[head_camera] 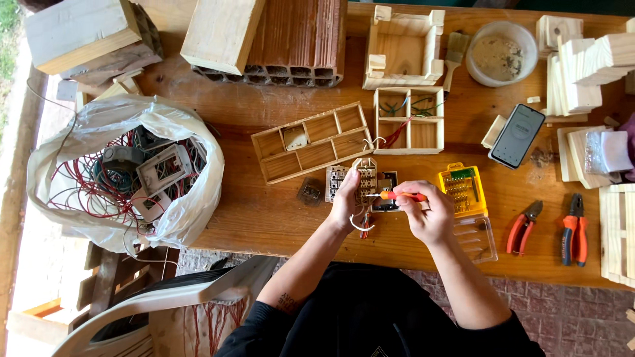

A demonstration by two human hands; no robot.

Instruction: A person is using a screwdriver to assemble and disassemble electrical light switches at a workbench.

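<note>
My left hand grips a beige electrical switch module with short wires hanging below it, held upright over the wooden table. My right hand holds a small orange-handled screwdriver, its tip pointing left against the module. Another grey switch part lies on the table just left of the module, and a dark part lies behind my hands.
A yellow bit case lies open to the right, then orange pliers and cutters. Wooden compartment trays, a phone, a brick and a plastic bag of wires surround the work spot.
</note>
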